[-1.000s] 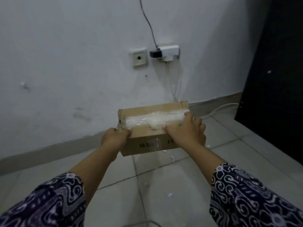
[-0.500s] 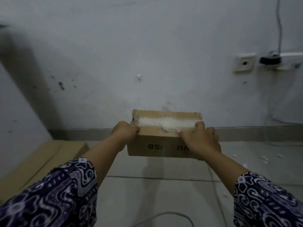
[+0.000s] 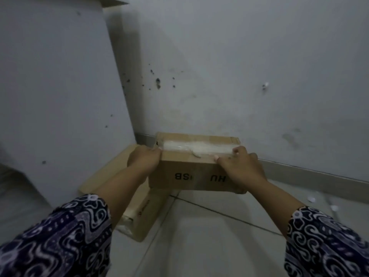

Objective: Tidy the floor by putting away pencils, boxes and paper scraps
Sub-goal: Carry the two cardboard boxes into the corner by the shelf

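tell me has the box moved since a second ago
Yes. The box, held by the left hand and right hand, has been carried left along the wall: the wall socket beside it earlier is out of view, and it now overlaps a flat carton in the corner.

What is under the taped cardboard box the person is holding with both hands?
Under the taped box, at its left end, lies a flat cardboard box on the floor; bare tile shows under the right end. Whether they touch is hidden.
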